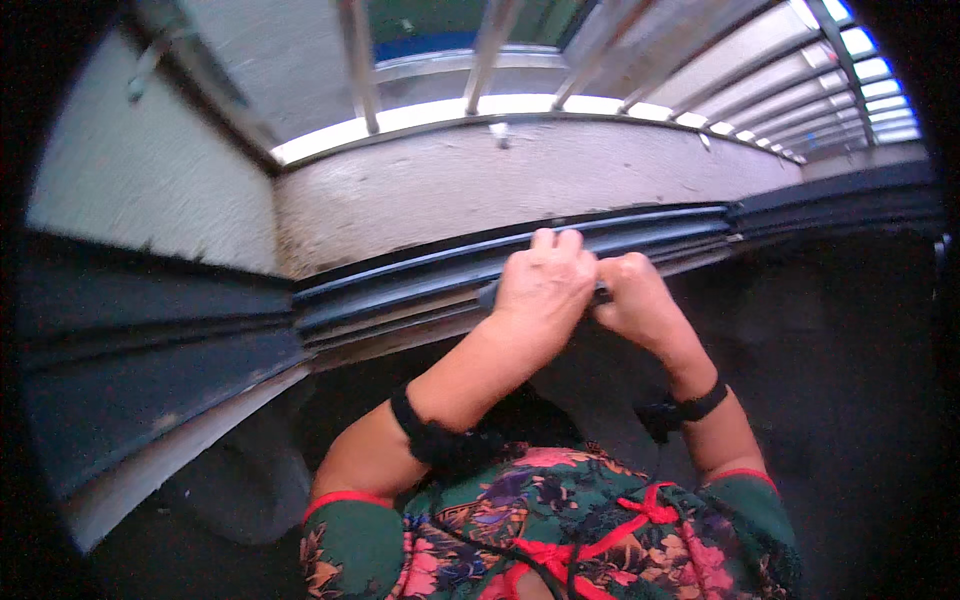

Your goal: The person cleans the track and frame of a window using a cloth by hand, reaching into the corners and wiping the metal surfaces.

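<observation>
My left hand point(544, 281) is curled over a dark grey object point(487, 296) whose end sticks out at the left of the palm. Close against it, my right hand point(637, 300) grips the same dark thing, as far as the gap between the hands shows. Most of the object is covered by fingers, so its kind cannot be told. Both hands are at the metal window sill track point(405, 289), a dark frame with long parallel grooves. Two fingers of the left hand reach onto its upper rail.
Beyond the track lies a pale rough ledge point(450, 180), bordered by metal bars point(487, 56). A textured wall point(112, 165) and a dark frame panel point(150, 307) stand at left. Small white bits point(499, 133) lie on the ledge. Black straps point(701, 405) circle both forearms.
</observation>
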`<state>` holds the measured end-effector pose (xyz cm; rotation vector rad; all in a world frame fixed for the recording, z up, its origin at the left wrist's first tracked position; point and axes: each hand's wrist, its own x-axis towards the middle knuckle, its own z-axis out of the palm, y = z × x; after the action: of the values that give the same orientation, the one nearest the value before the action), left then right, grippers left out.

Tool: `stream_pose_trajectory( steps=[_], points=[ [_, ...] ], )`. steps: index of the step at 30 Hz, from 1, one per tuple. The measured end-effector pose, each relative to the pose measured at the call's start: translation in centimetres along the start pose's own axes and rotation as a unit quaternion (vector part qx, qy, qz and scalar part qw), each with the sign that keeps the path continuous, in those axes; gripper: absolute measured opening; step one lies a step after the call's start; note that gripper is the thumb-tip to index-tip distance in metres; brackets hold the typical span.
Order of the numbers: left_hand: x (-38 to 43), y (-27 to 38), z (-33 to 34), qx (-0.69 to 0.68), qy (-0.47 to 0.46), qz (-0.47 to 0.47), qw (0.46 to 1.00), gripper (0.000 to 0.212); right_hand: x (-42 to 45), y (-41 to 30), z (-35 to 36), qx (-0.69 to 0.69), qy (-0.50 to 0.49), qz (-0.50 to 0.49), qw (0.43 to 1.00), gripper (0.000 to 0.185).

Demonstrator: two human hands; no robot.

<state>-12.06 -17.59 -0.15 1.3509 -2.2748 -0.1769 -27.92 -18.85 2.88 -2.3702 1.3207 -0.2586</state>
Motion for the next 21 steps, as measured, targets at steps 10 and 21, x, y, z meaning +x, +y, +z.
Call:
stream_pose_trajectory(
  steps=[10,21],
  points=[
    [1.4,3.4,0.8,0.057,-0.029,0.005,0.998,0.005,-1.1,4.3,-1.4,0.058,-0.014,-0.109,0.992,0.021],
    [0.0,0.0,-2.2,0.037,-0.055,0.088,0.994,0.010,-0.7,1.0,1.0,0.023,0.020,-0.129,0.991,0.009]
  ],
)
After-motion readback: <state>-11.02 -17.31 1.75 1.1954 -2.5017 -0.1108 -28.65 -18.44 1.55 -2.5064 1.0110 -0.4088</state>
